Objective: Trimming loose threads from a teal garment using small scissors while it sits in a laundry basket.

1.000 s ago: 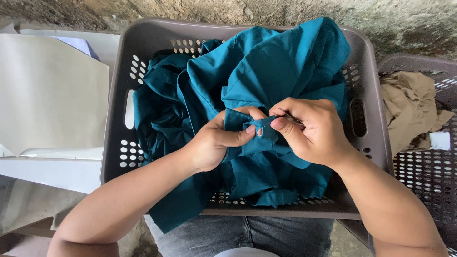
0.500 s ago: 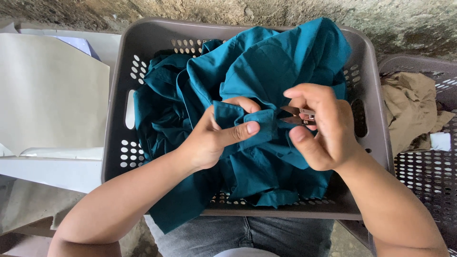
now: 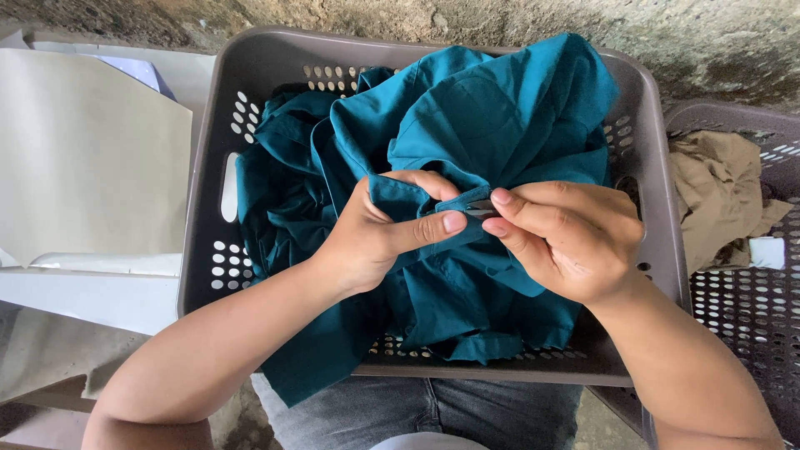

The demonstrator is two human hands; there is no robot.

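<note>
A crumpled teal garment (image 3: 492,108) fills a grey perforated plastic basket (image 3: 207,175) resting on my lap. My left hand (image 3: 379,233) pinches a folded edge of the teal cloth between thumb and fingers at the middle of the basket. My right hand (image 3: 567,237) meets it from the right, fingers closed on the same fold and on a small metal tool whose tip shows between the hands. Which tool it is cannot be told. Part of the garment hangs over the basket's near rim.
A second grey basket (image 3: 750,317) on the right holds tan cloth (image 3: 717,196) and a small white piece. Beige sheets (image 3: 83,158) lie on a white surface to the left. A rough stone wall (image 3: 708,42) runs behind. My jeans (image 3: 417,417) show below.
Both hands have shifted the fold slightly; my right hand came down and closer to the left, and its fingers now point left over the fold.
</note>
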